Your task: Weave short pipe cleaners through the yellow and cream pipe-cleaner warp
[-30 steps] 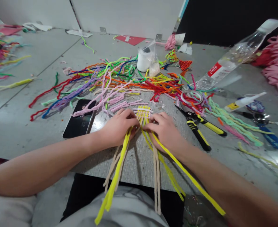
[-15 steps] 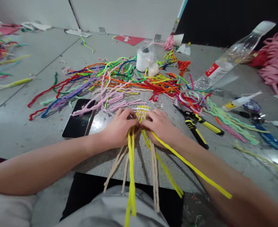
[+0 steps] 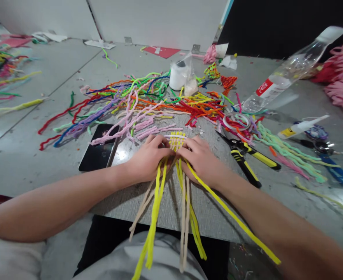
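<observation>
A small woven patch of yellow and cream pipe cleaners (image 3: 176,140) lies on the grey table (image 3: 28,155) between my hands. My left hand (image 3: 148,157) pinches its left side and my right hand (image 3: 200,159) pinches its right side. Long loose yellow strands (image 3: 154,217) and cream strands (image 3: 184,217) trail from the patch toward me over the table edge and my lap. One yellow strand (image 3: 235,221) runs along under my right forearm.
A tangled heap of coloured pipe cleaners (image 3: 148,101) lies beyond the patch. A dark phone (image 3: 98,147) sits to the left, yellow-handled pliers (image 3: 247,157) and a tape ring (image 3: 236,120) to the right. Farther off are a plastic bottle (image 3: 285,74), a glue tube (image 3: 302,126) and a white roll (image 3: 179,76).
Both hands stay on the woven patch. The hanging yellow and cream strands have swung sideways and regrouped below my hands.
</observation>
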`<state>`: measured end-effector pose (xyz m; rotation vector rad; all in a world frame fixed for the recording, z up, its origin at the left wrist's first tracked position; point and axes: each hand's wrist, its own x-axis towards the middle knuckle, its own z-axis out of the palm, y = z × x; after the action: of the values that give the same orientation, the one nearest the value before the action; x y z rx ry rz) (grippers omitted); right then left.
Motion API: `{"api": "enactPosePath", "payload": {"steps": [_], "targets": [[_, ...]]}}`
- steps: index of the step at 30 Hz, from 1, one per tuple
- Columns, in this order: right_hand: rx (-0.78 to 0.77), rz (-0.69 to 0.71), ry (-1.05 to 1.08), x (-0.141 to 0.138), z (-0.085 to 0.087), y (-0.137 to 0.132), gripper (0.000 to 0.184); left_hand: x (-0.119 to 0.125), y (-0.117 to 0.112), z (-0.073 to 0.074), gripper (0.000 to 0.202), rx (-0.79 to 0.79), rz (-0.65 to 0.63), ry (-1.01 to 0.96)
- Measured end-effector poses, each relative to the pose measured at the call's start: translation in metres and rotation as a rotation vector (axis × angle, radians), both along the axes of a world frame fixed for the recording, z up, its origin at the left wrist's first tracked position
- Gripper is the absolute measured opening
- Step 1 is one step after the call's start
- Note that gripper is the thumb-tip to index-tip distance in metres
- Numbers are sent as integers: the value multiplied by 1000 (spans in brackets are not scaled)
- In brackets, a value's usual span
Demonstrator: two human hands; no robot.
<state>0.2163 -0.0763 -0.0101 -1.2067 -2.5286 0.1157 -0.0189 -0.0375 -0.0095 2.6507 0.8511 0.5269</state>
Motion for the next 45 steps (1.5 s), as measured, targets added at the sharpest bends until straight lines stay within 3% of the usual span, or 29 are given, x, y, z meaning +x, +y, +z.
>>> {"api": "enactPosePath", "payload": {"steps": [4, 14, 26, 36, 45], "targets": [[31, 42, 61, 2, 0, 0, 11, 2, 0, 1, 32, 76, -6, 69], [12, 43, 75, 3, -1, 0, 8, -2, 4, 1, 25, 171, -64, 118], [42, 121, 212, 4, 0, 0, 1, 2, 7, 4, 28, 92, -124, 120], [74, 122, 290, 3, 5, -3, 10, 3, 3, 13, 23, -36, -183, 109], [70, 84, 404, 1, 4, -4, 14, 6, -4, 15, 22, -2, -246, 142]]}}
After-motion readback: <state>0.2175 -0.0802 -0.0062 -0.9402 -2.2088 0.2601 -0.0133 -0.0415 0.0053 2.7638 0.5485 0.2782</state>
